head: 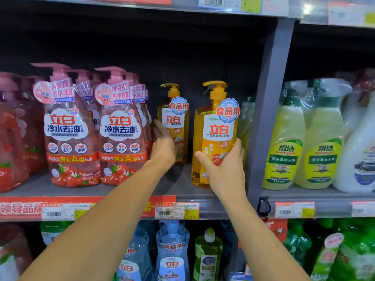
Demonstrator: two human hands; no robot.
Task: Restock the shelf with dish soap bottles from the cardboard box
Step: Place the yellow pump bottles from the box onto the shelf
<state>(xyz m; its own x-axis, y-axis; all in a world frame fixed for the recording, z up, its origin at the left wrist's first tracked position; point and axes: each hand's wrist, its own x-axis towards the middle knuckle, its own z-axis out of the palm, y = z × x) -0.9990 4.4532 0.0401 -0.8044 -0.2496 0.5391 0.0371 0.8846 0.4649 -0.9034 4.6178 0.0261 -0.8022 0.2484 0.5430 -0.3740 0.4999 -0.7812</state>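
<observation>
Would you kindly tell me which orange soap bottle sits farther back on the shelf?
The left orange bottle, touched by the left hand; the right hand holds the other orange bottle at the front edge.

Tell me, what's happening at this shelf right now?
A person is stocking dish soap. Their right hand grips a front orange bottle standing near the shelf edge, while the left hand reaches to a second orange bottle set farther back. Pink bottles fill the space to the left.

two orange bottles [215,138], two hands [225,165]
</observation>
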